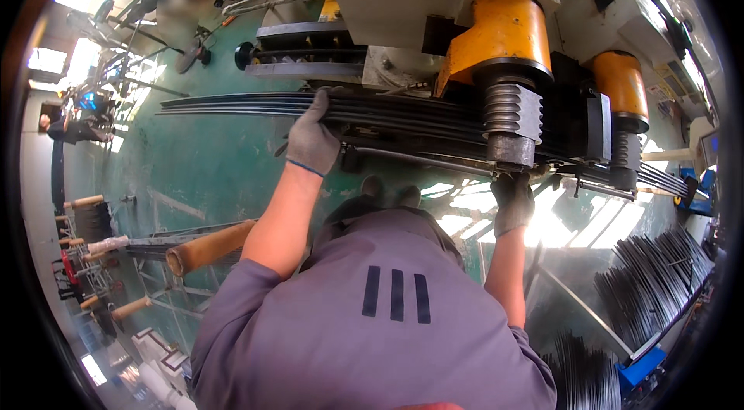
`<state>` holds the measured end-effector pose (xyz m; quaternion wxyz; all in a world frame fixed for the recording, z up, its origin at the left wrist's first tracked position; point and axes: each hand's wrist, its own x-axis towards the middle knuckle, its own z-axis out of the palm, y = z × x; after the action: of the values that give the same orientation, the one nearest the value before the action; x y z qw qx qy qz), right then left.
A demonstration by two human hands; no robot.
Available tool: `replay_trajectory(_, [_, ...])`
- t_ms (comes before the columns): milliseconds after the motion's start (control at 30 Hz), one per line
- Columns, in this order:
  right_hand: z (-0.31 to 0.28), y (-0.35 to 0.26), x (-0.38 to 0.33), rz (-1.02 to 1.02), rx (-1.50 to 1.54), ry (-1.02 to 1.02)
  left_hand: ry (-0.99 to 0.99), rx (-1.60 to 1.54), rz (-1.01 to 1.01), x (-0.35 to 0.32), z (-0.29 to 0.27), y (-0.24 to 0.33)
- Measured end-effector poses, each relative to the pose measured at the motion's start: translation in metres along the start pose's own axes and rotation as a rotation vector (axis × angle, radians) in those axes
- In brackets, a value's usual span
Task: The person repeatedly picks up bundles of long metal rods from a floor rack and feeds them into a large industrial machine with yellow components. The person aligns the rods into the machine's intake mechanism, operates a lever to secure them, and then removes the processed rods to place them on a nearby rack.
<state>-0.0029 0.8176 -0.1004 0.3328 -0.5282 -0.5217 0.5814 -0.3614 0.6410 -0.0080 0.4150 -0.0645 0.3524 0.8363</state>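
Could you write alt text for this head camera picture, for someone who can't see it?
Seen from above, a person in a grey shirt and grey gloves works at a machine with orange housings: the left hand grips a bundle of long dark rods fed into it, the right hand reaches just under a ribbed roller. More dark rods lie at lower right.

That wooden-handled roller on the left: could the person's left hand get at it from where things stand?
Probably, but not right away. The left hand is gloved and gripping the bundle of dark metal strips in the machine. The wooden roller lies lower left beside the forearm, with nothing visibly between.
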Motion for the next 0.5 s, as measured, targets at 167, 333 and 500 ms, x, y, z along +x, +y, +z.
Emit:
replay_trajectory(167, [0.012,0.009,-0.004,-0.361,-0.574,-0.142,-0.163,-0.145,-0.112,-0.011,-0.01,0.02])
replay_trajectory(333, [-0.006,0.083,0.002,-0.297,-1.146,-0.257,-0.129,-0.171,0.113,-0.009,-0.06,0.088])
replay_trajectory(500, [0.025,0.079,-0.033,-0.656,-2.434,-1.131,0.006,-0.247,0.324,0.031,-0.167,0.207])
